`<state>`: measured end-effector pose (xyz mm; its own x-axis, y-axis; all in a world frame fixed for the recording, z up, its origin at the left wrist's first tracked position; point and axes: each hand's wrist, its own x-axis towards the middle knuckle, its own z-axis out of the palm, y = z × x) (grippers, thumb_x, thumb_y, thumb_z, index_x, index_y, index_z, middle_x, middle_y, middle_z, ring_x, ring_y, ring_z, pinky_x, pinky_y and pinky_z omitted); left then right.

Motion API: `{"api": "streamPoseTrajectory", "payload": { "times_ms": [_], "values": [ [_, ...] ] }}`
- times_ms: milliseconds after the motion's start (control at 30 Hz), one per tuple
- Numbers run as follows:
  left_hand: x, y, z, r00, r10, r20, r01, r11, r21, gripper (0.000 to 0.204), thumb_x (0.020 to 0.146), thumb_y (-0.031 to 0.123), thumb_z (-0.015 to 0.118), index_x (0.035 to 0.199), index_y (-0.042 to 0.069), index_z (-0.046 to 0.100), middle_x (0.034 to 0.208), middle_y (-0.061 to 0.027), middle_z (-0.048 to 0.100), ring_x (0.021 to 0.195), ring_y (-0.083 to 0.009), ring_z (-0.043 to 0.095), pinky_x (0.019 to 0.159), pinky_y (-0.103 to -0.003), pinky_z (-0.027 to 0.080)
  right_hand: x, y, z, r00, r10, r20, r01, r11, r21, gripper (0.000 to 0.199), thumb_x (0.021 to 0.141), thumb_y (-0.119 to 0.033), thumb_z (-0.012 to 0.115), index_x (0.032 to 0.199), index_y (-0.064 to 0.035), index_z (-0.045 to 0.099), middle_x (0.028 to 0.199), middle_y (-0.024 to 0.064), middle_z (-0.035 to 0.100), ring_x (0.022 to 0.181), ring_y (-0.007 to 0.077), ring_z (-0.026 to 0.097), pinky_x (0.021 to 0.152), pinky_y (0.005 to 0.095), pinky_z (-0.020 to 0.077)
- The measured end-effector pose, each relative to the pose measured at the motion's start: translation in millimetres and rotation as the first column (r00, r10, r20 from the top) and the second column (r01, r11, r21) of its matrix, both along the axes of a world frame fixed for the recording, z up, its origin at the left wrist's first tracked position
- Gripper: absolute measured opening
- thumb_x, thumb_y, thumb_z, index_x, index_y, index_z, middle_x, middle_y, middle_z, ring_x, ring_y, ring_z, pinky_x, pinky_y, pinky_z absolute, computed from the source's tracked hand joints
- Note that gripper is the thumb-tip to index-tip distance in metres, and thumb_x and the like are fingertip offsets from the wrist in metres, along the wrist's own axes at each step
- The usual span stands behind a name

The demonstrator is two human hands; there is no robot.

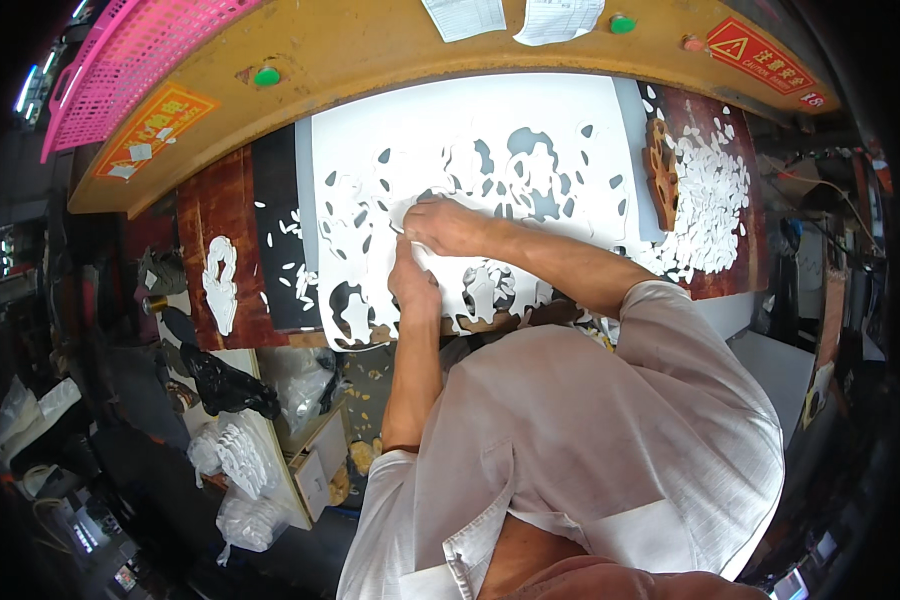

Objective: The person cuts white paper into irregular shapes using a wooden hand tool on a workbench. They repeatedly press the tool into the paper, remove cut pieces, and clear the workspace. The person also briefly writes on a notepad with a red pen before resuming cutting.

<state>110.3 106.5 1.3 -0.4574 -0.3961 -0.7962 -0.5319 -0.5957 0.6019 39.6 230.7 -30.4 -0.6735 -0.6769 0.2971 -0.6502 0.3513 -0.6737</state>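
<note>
A large white sheet (470,103) lies over the work surface, with many shaped holes cut through its nearer half. My right hand (448,226) is closed near the middle of the sheet, its fingers curled beside the cut shapes. Just nearer to me, my left hand (412,278) is closed too, its fingertips almost meeting the right hand. Whatever the fingers pinch is hidden by the hands. Loose white cut-outs (488,285) lie in the holes near the front edge. At the sheet's right stands a brown, curvy-edged cutting die (660,175), apart from both hands.
A yellow machine beam (370,50) with green buttons (267,76) spans the far side. Small white pieces (715,200) heap up at the right; stacked white cut-outs (220,285) lie left. A pink basket (135,65) sits far left. Black plastic bag (228,380) hangs below.
</note>
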Motion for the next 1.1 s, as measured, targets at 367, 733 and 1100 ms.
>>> {"api": "streamPoseTrajectory", "payload": {
  "times_ms": [367, 733, 1100],
  "values": [
    [-4.0, 9.2, 11.9, 0.999, 0.024, -0.032, -0.027, 0.995, -0.095, 0.029, 0.096, 0.033, 0.076, 0.096, 0.004, 0.073, 0.079, 0.0002, 0.060, 0.057, -0.0103, 0.049, 0.047, -0.030, 0.037, -1.2, -4.4, -4.1, 0.998, -0.042, 0.041, 0.045, 0.997, -0.055, 0.010, 0.088, -0.007, 0.069, 0.098, -0.0075, 0.070, 0.101, 0.0124, 0.067, 0.100, 0.0378, 0.066, 0.090, 0.0477, 0.0539],
    [18.3, -1.8, -4.6, 0.968, -0.252, -0.003, 0.247, 0.949, -0.194, 0.045, 0.099, 0.037, 0.071, 0.108, -0.008, 0.070, 0.085, -0.0076, 0.067, 0.073, -0.0183, 0.063, 0.061, -0.036, 0.051, -21.2, 0.4, 6.4, 0.969, 0.057, 0.240, -0.019, 0.988, -0.155, 0.015, 0.090, -0.004, 0.063, 0.104, -0.0068, 0.068, 0.093, 0.0155, 0.070, 0.090, 0.0386, 0.069, 0.081, 0.0484, 0.0546],
    [-30.6, -64.0, -11.8, 0.707, -0.617, 0.347, 0.184, -0.313, -0.932, 0.058, 0.104, 0.040, 0.056, 0.149, 0.004, 0.054, 0.154, -0.0313, 0.046, 0.147, -0.0520, 0.036, 0.121, -0.060, 0.026, -9.6, -10.7, -19.7, 0.999, -0.007, -0.053, 0.002, 0.994, -0.107, 0.007, 0.090, -0.008, 0.065, 0.096, -0.0113, 0.067, 0.090, 0.0092, 0.069, 0.095, 0.0322, 0.065, 0.088, 0.0473, 0.0525]
  ]
}}
